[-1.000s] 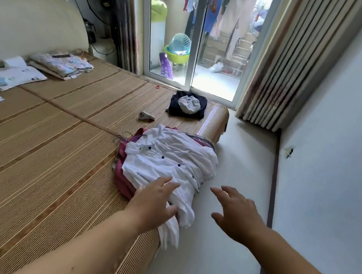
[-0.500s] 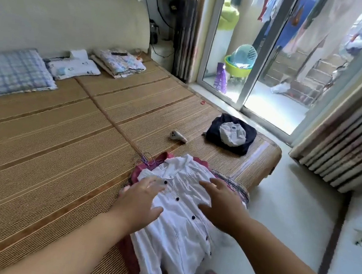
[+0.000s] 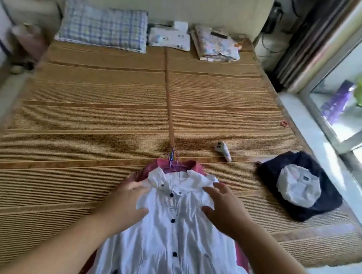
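Note:
A white button-up shirt (image 3: 172, 242) with dark buttons lies face up at the near edge of a bed covered by a bamboo mat (image 3: 102, 120). Its collar points away from me and its hem hangs over the edge. A pink-red garment (image 3: 164, 166) lies under it and shows past the collar. My left hand (image 3: 125, 202) rests with spread fingers on the shirt's left shoulder. At the right shoulder my right hand (image 3: 224, 209) lies flat, fingers straight. Neither hand grips the cloth.
A folded dark garment (image 3: 314, 207) topped by a pale cap (image 3: 299, 188) lies to the right. A small white toy-like object (image 3: 223, 150) sits on the mat. At the headboard are a plaid pillow (image 3: 104, 28) and folded printed cloths (image 3: 217, 45). A glass door (image 3: 357, 87) stands at the right.
The view has swung left to face the bed head-on. Both hands moved up the shirt, from its lower edge to its shoulders by the collar.

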`<state>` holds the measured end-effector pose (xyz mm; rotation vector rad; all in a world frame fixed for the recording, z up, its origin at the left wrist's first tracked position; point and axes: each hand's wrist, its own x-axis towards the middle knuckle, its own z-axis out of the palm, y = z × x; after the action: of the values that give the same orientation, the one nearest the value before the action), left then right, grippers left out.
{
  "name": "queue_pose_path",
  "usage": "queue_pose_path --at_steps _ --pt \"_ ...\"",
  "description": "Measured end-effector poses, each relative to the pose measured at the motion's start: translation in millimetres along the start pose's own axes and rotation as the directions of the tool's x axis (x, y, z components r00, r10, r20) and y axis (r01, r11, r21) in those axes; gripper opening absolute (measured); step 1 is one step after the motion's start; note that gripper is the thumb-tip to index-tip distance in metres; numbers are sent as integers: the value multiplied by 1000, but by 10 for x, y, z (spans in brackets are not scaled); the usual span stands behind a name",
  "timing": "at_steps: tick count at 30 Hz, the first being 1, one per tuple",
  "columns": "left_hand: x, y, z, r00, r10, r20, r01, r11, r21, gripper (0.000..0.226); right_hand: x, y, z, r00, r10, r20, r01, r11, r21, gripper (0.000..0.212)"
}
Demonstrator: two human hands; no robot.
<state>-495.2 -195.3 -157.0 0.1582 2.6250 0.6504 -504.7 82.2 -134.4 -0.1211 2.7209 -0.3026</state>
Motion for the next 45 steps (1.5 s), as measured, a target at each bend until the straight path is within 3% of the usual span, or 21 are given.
queue_pose_path --at_steps 5,16,22,25,30,33,35,37,39,41,43,45 --pt "307 -9 200 998 -61 -27 59 997 -57 59 452 187 207 997 -20 72 20 1000 11 59" --pt "1372 -227 707 992 -58 110 56 998 23 59 1644 403 636 990 -23 136 20 999 27 76" --pt "2078 -245 980 993 -104 58 111 983 -148 56 2316 494 1054 992 -36 125 39 999 -22 74" --pt "2445 -295 1173 989 -129 67 139 977 -163 65 2656 631 1356 989 -48 138 57 996 -67 74" --pt "2998 -504 1489 982 -133 135 130 991 27 73 3301 898 1798 970 55 235 -47 998 -39 89" --pt "3201 -576 1629 979 -160 129 155 987 49 73 3569 982 1982 943 81 323 -64 996 -65 96" --pt "3286 -566 1713 983 -154 97 154 988 11 72 3684 981 2053 953 32 301 7 992 -127 86" --pt "3328 -493 1768 985 -162 67 165 985 -45 70 3734 946 2070 957 -22 289 70 985 -158 63" --pt "3347 -377 1786 979 -198 51 202 974 -98 70 3719 923 2034 951 -48 307 87 989 -115 37" --pt "3345 -237 1774 972 -234 11 233 957 -173 69 3657 908 1942 954 -96 285 109 994 -30 26" --pt "3323 -71 1743 954 -289 -77 260 929 -264 72 3562 874 1807 957 -191 216 178 981 79 21" --pt "3284 108 1709 889 -369 -272 278 905 -322 75 3434 826 1661 950 -277 146 255 955 152 20"
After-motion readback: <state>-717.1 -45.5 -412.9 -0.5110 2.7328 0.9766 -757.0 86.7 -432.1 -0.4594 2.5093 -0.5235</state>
